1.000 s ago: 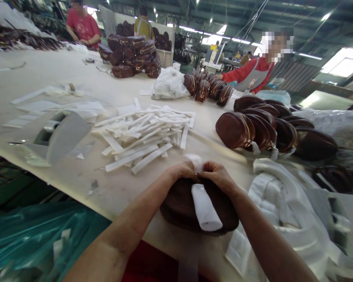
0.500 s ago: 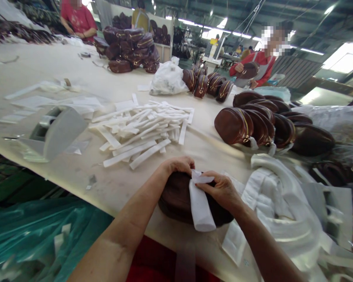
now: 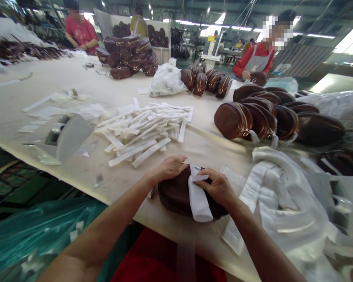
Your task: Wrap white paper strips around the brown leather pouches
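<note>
A dark brown leather bag (image 3: 175, 194) lies in front of me at the table's near edge. Across it runs a white strip of soft wrapping material (image 3: 200, 203), folded over near the bag's far edge. My left hand (image 3: 171, 167) grips the bag's far left rim, its fingertips hidden behind the edge. Pinched between the thumb and fingers of my right hand (image 3: 219, 187) is the strip's folded end, over the right half of the bag. Beyond the bag lies a heap of white strips (image 3: 148, 131).
Tape dispensers (image 3: 57, 131) stand left and right. A roll of white wrapping (image 3: 282, 211) lies at right. Finished brown bags (image 3: 231, 119) sit behind it, with more bag piles (image 3: 129, 55) farther back. A co-worker in red (image 3: 260, 58) handles a bag across the table.
My left hand has moved left along the bag's rim, away from the strip. My right hand keeps its pinch on the strip. The co-worker's bag is lower.
</note>
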`<state>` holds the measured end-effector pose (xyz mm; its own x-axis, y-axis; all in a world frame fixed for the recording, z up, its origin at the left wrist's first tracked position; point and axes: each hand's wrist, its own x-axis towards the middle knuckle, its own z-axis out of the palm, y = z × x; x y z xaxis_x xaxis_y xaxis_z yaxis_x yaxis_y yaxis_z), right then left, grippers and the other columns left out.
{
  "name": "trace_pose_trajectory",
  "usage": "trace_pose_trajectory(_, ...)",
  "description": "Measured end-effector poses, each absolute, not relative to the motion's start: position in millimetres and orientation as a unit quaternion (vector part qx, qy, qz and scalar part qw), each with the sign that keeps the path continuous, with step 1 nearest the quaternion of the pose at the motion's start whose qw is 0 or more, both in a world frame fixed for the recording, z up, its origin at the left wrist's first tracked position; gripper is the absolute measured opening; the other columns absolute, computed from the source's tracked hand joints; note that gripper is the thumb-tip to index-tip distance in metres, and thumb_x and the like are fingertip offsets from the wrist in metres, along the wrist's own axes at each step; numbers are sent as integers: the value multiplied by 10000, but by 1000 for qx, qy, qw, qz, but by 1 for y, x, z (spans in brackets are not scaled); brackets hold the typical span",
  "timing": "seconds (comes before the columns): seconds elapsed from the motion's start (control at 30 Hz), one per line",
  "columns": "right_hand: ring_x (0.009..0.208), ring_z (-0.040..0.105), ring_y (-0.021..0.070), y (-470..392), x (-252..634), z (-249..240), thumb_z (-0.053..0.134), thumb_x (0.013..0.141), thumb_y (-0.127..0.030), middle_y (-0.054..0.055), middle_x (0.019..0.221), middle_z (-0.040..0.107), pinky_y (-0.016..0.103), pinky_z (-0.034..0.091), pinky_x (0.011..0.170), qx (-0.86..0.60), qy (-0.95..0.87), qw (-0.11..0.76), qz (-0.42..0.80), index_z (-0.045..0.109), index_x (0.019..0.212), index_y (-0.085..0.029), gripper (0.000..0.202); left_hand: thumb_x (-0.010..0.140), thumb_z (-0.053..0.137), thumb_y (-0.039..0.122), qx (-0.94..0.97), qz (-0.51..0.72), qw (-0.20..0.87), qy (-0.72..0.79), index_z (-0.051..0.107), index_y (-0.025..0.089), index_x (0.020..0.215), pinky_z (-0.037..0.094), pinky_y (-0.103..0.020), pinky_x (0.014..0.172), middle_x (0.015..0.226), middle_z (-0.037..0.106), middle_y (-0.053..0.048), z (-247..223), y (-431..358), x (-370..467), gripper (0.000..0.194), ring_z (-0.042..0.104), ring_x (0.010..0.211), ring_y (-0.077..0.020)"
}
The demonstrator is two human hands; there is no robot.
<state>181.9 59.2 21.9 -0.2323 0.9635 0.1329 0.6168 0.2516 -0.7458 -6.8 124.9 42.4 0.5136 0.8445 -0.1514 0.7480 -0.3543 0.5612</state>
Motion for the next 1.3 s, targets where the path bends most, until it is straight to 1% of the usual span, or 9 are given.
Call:
trace_pose_trajectory(0.07,788,619,178,59,182,22,635,785,-284,25,830,659,299,455,750,-539,-733,306,281,659,810,-206,85,884,415,221,825,155,251,481,576,129,1066,380,-346,962,1118,597,-122,45,97,-16,259,529,1068,-219)
trace_pose_trajectory(0.17,776,618,169,60,182,22,633,788,-273,23,826,660,285,457,738,-535,-733,308,286,664,802,-206,75,849,421,175,877,282,219,323,586,145,961,418,-334,919,1008,615,-98,47,55,-29,201,547,990,-194)
trace_pose_trajectory(0.23,763,619,166,60,182,22,638,782,-267,21,819,659,282,461,730,-537,-730,312,287,665,795,-203,70,790,460,153,909,282,215,218,546,133,1087,403,-354,960,1110,584,-112,46,35,-31,310,511,1082,-207)
trace_pose_trajectory(0.33,758,618,164,59,182,21,643,776,-253,17,809,653,284,465,732,-532,-733,320,278,661,782,-198,58,790,507,202,930,261,148,211,450,109,1249,413,-395,937,1197,531,-147,40,25,-25,472,480,1125,-247)
trace_pose_trajectory(0.53,730,598,148,55,183,21,616,786,-177,11,787,623,260,463,695,-495,-767,340,228,626,777,-196,24,928,381,185,938,269,-27,215,561,127,1111,424,-346,837,1098,587,-119,27,30,-7,263,516,1069,-226)
trace_pose_trajectory(0.77,771,601,155,46,185,27,520,840,-117,39,800,643,256,473,708,-415,-835,342,116,639,793,-186,145,910,400,172,935,266,6,235,565,148,1092,476,-316,841,1049,579,-100,26,26,-8,247,541,1023,-206)
trace_pose_trajectory(0.97,786,581,163,40,184,35,467,881,-104,71,840,648,271,491,702,-352,-891,284,48,648,849,-156,191,878,419,161,890,359,49,275,482,113,1130,519,-328,833,1088,539,-135,15,23,-8,264,551,1009,-213)
trace_pose_trajectory(1.13,879,577,194,39,184,39,448,898,-113,101,895,644,322,519,756,-327,-912,243,42,639,909,-137,193,885,474,303,860,406,85,296,291,32,1329,512,-344,875,1242,479,-220,13,27,-7,551,501,1136,-242)
trace_pose_trajectory(1.3,948,583,197,36,189,31,439,889,-98,103,962,641,346,533,803,-338,-896,269,103,632,1020,-161,242,868,468,144,888,392,50,236,536,143,1117,478,-314,868,1047,649,-71,17,28,-12,258,558,950,-179)
